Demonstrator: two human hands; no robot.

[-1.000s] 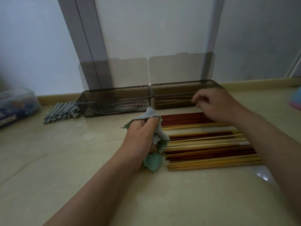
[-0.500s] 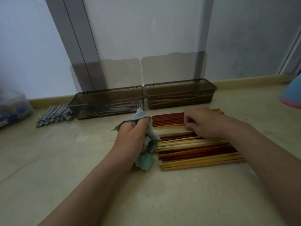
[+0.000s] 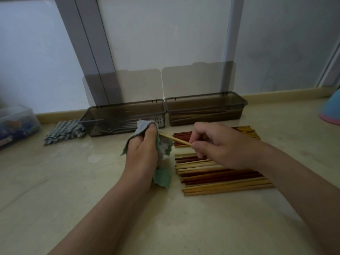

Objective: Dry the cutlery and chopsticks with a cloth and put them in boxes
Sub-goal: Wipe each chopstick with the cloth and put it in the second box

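My left hand (image 3: 141, 153) is closed around a green-grey cloth (image 3: 162, 176). My right hand (image 3: 219, 144) pinches a light wooden chopstick (image 3: 174, 139) whose far tip runs into the cloth. Several chopsticks (image 3: 220, 173), dark red and pale, lie in a row on the counter under and beside my right hand. Two smoky open boxes stand at the back: the left box (image 3: 121, 109) holds metal cutlery, the right box (image 3: 206, 105) holds a few chopsticks.
A folded checked cloth (image 3: 63, 132) lies left of the boxes. A clear plastic container (image 3: 16, 124) sits at the far left edge. A blue and pink object (image 3: 331, 111) stands at the right edge. Both lids lean against the window behind.
My right hand came back from the right box, dropped onto the row of chopsticks, and now lifts one chopstick with its tip in the cloth. The left hand stayed in place.
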